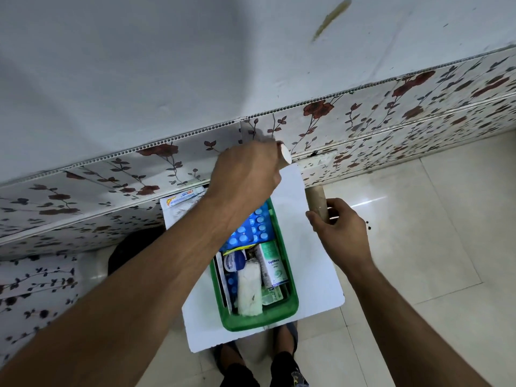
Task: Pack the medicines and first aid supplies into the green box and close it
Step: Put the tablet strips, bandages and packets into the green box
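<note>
While the fingers of the left hand [245, 169] are closed around a white cylindrical item [285, 157], of which only the rounded end shows at the hand's 3 o'clock side, the fingers of the right hand [339, 229] are curled around a brown cardboard-like roll [315, 201], gripped at its lower end. Both items are held above the white board [312, 263], at 12 and 2 o'clock from the green box [291, 300]. The box, of glossy moulded plastic with rounded corners, is seen open on the board and already crowded: blue blister strips [258, 227] at its 12 o'clock end, a soft fibrous white bandage roll [250, 289] at 6 o'clock, a stiff white-green carton [272, 265] at 3 o'clock. A flattened tube [185, 197] is left outside, at 11 o'clock from the box. No lid is visible. It is judged that the round items could roll or stand proud of the rim when dropped in, so closing may be blocked; the smooth blisters could also be crushed or slid over the wall if the contents are pressed down carelessly.
</note>
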